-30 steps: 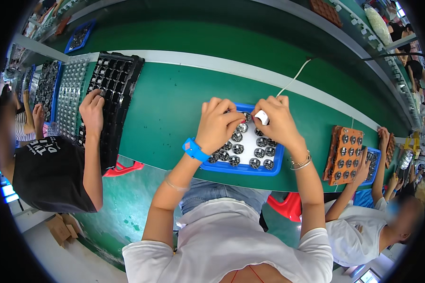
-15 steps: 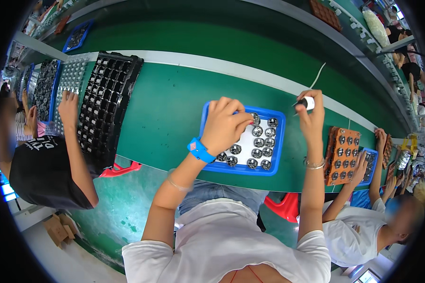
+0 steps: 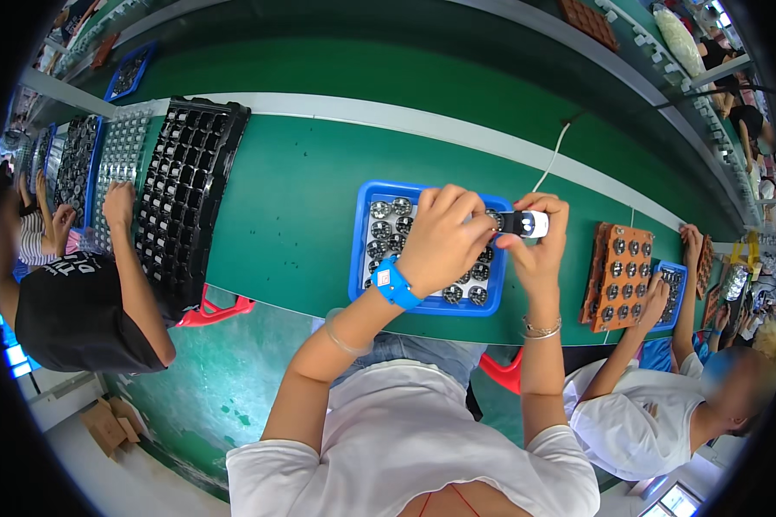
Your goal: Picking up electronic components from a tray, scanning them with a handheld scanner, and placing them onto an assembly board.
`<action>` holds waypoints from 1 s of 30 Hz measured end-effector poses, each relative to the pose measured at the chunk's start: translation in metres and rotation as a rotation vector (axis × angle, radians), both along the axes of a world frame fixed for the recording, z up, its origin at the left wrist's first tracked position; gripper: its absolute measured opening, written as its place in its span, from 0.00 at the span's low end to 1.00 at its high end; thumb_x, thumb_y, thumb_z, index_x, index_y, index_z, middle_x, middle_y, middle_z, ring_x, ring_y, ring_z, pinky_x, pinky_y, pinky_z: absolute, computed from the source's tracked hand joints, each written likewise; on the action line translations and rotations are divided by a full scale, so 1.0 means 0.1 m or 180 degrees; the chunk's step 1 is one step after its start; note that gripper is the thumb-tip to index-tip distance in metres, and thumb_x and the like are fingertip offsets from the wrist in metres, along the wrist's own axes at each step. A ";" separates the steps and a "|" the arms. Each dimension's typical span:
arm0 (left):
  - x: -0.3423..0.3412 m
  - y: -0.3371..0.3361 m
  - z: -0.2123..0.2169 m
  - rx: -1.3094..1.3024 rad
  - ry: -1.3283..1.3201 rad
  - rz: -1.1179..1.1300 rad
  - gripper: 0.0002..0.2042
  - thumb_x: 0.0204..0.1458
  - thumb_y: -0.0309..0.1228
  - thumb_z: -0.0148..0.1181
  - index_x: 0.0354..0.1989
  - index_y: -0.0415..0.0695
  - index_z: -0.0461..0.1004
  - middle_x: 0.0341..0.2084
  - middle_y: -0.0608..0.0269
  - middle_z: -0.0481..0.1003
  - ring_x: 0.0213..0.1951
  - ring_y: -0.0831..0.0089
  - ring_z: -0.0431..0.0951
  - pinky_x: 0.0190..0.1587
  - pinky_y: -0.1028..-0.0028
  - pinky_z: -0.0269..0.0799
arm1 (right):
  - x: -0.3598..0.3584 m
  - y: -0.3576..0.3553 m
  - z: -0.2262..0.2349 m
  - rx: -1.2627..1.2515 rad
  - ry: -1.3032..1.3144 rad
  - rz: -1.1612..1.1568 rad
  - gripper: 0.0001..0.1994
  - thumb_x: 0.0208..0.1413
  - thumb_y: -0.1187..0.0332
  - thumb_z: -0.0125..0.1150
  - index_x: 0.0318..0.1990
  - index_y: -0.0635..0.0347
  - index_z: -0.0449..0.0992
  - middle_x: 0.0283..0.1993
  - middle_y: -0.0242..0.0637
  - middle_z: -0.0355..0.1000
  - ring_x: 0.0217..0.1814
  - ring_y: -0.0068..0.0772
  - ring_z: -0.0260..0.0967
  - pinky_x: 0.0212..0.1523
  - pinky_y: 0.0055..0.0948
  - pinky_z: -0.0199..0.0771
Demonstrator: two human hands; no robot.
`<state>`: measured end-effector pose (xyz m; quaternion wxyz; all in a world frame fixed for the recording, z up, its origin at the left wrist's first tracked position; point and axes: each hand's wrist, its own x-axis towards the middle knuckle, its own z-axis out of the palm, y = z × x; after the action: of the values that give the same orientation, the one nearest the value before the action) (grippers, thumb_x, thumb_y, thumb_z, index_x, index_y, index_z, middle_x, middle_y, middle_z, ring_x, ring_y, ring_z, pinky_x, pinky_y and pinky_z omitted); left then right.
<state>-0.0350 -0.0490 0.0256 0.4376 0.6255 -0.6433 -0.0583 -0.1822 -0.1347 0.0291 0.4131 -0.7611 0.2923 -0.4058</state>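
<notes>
On the green bench before me lies a blue tray (image 3: 359, 241) with a white bottom. It holds several round, dark, shiny parts (image 3: 379, 229) in rows. My left hand (image 3: 444, 241), with a blue band at the wrist, reaches over the tray with thumb and fingers pinched; whatever is between the tips is hidden. My right hand (image 3: 539, 258) grips a small black-and-white handheld device (image 3: 533, 224) at the tray's far right corner. The device's black end meets my left fingertips.
A white cable (image 3: 553, 157) crosses the bench's far ledge behind my right hand. Black moulded trays (image 3: 194, 164) stand at left beside a person in black. At right, orange-brown blocks (image 3: 608, 280) carry round parts near another person's hand (image 3: 655, 297) and a small blue tray (image 3: 679, 302).
My right hand has brought the device leftward and nearer, to the tray. My left hand has shifted right and slightly nearer, so both hands now meet. More parts show at the tray's left.
</notes>
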 end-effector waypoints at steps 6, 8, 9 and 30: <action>0.10 0.14 -0.12 0.0163 0.0303 0.0079 0.03 0.44 0.30 0.66 0.29 0.49 0.80 0.30 0.69 0.69 0.41 0.66 0.68 0.45 0.63 0.58 | -0.42 -0.11 0.09 0.0631 -0.0001 -0.0127 0.22 0.46 0.66 0.74 0.46 0.61 0.70 0.45 0.36 0.67 0.43 0.25 0.68 0.40 0.21 0.73; 0.05 0.21 -0.13 0.0223 0.0297 0.0037 0.03 0.44 0.30 0.66 0.29 0.49 0.80 0.30 0.70 0.69 0.41 0.67 0.68 0.45 0.63 0.58 | -0.51 -0.20 0.10 0.0737 -0.0458 -0.0293 0.21 0.50 0.68 0.71 0.49 0.62 0.70 0.47 0.36 0.68 0.43 0.23 0.69 0.36 0.18 0.73; 0.03 0.24 -0.14 0.0280 0.0285 -0.0003 0.03 0.44 0.31 0.66 0.29 0.50 0.81 0.29 0.70 0.68 0.40 0.67 0.67 0.45 0.62 0.57 | -0.52 -0.24 0.10 0.0542 -0.0527 -0.0271 0.21 0.52 0.69 0.69 0.51 0.63 0.70 0.48 0.36 0.69 0.43 0.23 0.69 0.36 0.17 0.74; 0.47 0.86 -0.06 0.0412 0.0436 0.0616 0.05 0.47 0.27 0.66 0.33 0.47 0.82 0.26 0.69 0.73 0.33 0.69 0.70 0.41 0.69 0.59 | 0.28 0.15 -0.09 -0.0566 0.1107 0.0923 0.20 0.39 0.72 0.75 0.44 0.60 0.78 0.41 0.39 0.76 0.42 0.40 0.73 0.44 0.33 0.72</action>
<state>0.0124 0.0374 0.0191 0.4428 0.7061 -0.5435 -0.0998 -0.1545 -0.1196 0.0199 0.3419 -0.8869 0.2098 -0.2292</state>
